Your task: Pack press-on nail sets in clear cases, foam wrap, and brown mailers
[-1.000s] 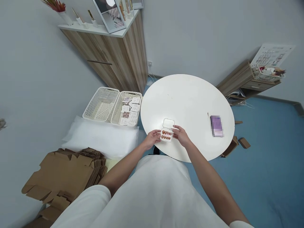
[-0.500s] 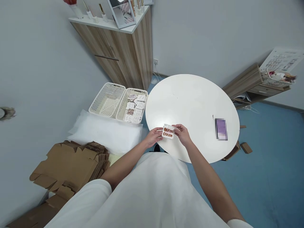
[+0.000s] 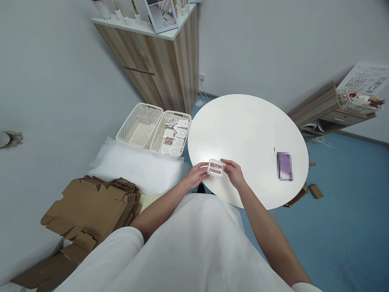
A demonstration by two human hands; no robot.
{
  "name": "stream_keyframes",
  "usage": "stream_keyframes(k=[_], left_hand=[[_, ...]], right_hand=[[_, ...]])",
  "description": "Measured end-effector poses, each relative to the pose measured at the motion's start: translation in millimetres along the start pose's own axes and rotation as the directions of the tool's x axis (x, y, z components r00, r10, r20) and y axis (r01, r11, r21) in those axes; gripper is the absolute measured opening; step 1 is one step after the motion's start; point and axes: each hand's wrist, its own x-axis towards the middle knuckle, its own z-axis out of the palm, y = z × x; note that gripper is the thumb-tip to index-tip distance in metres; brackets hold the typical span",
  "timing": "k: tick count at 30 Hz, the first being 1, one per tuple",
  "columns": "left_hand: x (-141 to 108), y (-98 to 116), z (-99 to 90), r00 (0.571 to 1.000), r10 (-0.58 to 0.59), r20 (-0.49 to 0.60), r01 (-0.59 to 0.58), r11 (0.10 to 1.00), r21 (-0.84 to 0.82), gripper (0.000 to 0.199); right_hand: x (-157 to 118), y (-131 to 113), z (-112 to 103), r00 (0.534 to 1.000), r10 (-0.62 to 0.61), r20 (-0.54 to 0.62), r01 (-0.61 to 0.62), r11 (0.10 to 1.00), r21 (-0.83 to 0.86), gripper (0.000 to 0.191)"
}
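Observation:
A small clear plastic box of press-on nails (image 3: 216, 167) is held over the near left edge of the round white table (image 3: 249, 129). Two rows of brownish-pink nails show through its lid, which lies down over them. My left hand (image 3: 196, 176) grips the box's left side between thumb and fingers. On the opposite side, my right hand (image 3: 234, 172) pinches the upper right edge. The undersides of the box and some fingertips are hidden.
Left of the table stand two white plastic baskets; one basket (image 3: 186, 142) holds nail sets and cards, the other basket (image 3: 121, 129) clear plastic packs. White foam sheets (image 3: 139, 164) and flattened cardboard boxes (image 3: 88, 202) lie nearer. A blurred purple item (image 3: 285, 165) rests on the table's right.
The box's clear lid, raised at the back before, has come down over the nails. Both hands keep nearly the same place, and the view has shifted slightly.

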Motion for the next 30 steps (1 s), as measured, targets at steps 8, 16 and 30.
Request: stream_keyframes(k=[8, 16, 30], left_hand=[[-1, 1, 2.2, 0.997, 0.065, -0.049, -0.065, 0.998, 0.009, 0.036], [-2, -2, 0.5, 0.990, 0.124, -0.059, -0.115, 0.983, 0.143, 0.029], [7, -25, 9.2, 0.970, 0.201, -0.139, -0.133, 0.911, 0.389, 0.032]], right_hand=[[-25, 5, 9, 0.994, 0.111, 0.024, -0.108, 0.989, -0.100, 0.040], [-21, 4, 12, 0.997, 0.052, -0.048, -0.060, 0.985, -0.163, 0.039], [-16, 8, -8, 0.993, 0.092, -0.071, -0.102, 0.981, -0.163, 0.038]])
